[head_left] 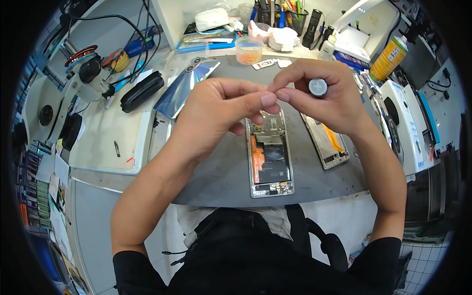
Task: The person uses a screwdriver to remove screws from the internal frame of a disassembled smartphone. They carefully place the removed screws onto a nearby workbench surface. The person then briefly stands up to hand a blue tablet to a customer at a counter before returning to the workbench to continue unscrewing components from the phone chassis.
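Note:
My left hand [221, 110] and my right hand [327, 98] meet above an opened phone [269, 160] that lies on a grey work mat [221, 177]. The fingertips of both hands pinch together at something too small to make out. A round silver-capped tool [318, 87] rests in my right hand between the fingers. The phone's back is off, showing its battery and orange flex parts.
A second phone frame [327, 140] lies right of the open phone. The shiny blue back cover [184, 86] lies at the mat's upper left beside a black case [141, 91]. A clear cup [249, 50], a yellow bottle [389, 58], a microscope [88, 78] and cluttered tools ring the mat.

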Tool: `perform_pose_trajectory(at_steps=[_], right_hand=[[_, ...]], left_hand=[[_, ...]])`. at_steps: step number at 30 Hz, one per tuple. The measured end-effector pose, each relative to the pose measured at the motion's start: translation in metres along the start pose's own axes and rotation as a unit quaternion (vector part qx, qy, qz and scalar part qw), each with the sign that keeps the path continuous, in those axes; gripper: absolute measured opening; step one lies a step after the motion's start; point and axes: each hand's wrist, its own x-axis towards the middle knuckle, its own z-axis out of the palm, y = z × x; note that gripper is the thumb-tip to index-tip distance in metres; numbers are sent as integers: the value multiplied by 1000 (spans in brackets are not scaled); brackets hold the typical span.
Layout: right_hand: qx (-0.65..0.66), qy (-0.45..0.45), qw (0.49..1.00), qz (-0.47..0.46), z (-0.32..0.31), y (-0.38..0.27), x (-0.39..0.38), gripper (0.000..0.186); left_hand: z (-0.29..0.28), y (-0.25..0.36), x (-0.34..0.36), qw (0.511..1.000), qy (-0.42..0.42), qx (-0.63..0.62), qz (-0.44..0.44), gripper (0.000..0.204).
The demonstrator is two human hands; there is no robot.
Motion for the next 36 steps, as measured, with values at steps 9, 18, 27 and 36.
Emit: perform_pose_trajectory(at_steps=[9, 18, 27, 36], right_hand=[[-112, 95, 986, -82, 3, -1, -8, 18], [-58, 102, 987, 113, -6, 14, -39, 26], [-211, -66, 970, 103, -18, 9, -52, 34], [24, 79, 994, -66, -36, 22, -34, 43]], left_hand=[[1, -5, 10, 999, 23, -17, 31, 18], [-11, -15, 21, 995, -19, 71, 65, 25], [-15, -23, 31, 991, -38, 80, 102, 26], [-10, -34, 38, 991, -54, 75, 99, 23]])
